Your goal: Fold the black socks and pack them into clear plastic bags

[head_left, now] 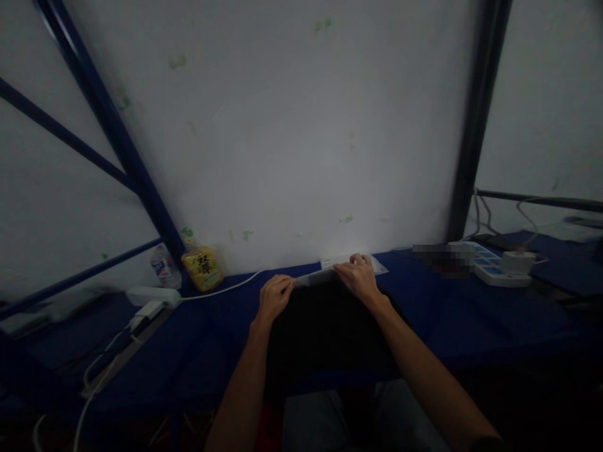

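On the blue table, right in front of the wearer, I saw a black cloth spread between the forearms, a grey strip showing along its far edge. The left hand had thumb and fingers pinched together on the strip's left end; the right hand pinched the right end, its other fingers loosely curled. The folds were lost to me in the dark — I couldn't make out the cloth's near edge or its long axis. The strip ran left to right, its right end slightly farther off. Just beyond the right hand lay a white sheet, partly covered by it. Far left stood a yellow bottle by a white power strip; on the right, a pixelated patch blotted things out beside a blue-and-white power strip.
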A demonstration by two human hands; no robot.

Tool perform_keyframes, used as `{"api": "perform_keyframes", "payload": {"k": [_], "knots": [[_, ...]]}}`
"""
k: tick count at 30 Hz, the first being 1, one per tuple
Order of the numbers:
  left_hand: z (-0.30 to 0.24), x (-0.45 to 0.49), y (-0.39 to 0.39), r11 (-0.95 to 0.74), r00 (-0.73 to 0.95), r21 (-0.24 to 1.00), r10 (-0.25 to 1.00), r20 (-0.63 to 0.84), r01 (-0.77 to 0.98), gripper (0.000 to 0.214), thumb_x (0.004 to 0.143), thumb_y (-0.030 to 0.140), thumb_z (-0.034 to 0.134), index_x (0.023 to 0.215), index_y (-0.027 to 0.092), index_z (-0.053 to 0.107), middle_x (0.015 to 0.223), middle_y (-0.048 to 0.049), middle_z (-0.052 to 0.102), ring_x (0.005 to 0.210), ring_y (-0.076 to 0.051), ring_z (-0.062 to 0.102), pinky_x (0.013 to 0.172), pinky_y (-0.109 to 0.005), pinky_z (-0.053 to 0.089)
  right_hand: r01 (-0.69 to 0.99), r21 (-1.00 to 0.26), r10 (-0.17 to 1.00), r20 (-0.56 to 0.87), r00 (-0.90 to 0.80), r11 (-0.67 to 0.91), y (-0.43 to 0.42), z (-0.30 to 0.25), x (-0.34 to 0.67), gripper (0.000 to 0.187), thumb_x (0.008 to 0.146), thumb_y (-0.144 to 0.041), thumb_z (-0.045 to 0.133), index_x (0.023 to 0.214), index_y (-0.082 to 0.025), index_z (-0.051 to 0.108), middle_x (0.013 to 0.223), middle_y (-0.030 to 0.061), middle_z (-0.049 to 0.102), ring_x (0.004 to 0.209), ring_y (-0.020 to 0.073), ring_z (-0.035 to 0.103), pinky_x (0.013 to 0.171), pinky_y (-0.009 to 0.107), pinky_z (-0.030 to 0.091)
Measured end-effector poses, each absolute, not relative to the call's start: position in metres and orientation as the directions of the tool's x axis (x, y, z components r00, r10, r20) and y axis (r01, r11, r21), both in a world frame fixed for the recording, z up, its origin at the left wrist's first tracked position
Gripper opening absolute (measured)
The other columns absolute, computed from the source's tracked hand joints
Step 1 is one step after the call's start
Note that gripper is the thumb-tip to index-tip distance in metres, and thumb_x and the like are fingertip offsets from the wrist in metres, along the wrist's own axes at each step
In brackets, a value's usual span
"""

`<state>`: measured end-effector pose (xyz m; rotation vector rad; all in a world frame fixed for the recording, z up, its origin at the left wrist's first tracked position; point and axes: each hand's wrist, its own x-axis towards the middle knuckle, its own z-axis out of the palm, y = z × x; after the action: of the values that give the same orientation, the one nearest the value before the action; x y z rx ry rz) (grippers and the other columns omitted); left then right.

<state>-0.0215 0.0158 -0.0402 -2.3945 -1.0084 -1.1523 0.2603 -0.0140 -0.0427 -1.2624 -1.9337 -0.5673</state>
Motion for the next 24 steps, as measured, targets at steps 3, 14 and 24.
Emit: {"api": "perform_keyframes", "payload": {"k": [3,14,24], "knots": [[-0.04,-0.022,0.017,-0.705,0.425,0.033,0.464,0.777,0.708,0.025,0.095,0.032,0.047,0.091,0.022,0.07,0.09,-0.0035,0.07,0.086,-0.017,0.063,0.078,-0.031,0.05,0.917,-0.019,0.57,0.788,-0.232,0.399,-0.014,-0.043,0.261,0.027,0.097,-0.031,0.043,0.106,-0.028,0.069,0.086,0.0049,0.072,0.095,0.0245,0.045,0.093,0.042,0.023],[-0.04,-0.029,0.021,-0.671,0.382,0.078,0.51,0.771,0.737,0.026,0.094,0.033,0.048,0.09,0.021,0.07,0.092,-0.0036,0.07,0.088,-0.018,0.064,0.08,-0.031,0.049,0.941,0.044,0.47,0.857,-0.209,0.337,-0.016,-0.042,0.26,0.021,0.094,-0.031,0.048,0.103,-0.031,0.068,0.094,0.0042,0.066,0.095,0.0231,0.043,0.089,0.039,0.024],[-0.042,-0.036,0.024,-0.635,0.33,0.119,0.541,0.774,0.763,0.027,0.094,0.035,0.047,0.09,0.022,0.07,0.091,-0.0034,0.07,0.087,-0.018,0.064,0.078,-0.029,0.049,0.948,-0.057,0.466,0.879,-0.101,0.313,-0.005,-0.05,0.279,0.018,0.092,-0.031,0.053,0.096,-0.031,0.07,0.093,0.0054,0.059,0.092,0.0229,0.041,0.083,0.038,0.027]]}}
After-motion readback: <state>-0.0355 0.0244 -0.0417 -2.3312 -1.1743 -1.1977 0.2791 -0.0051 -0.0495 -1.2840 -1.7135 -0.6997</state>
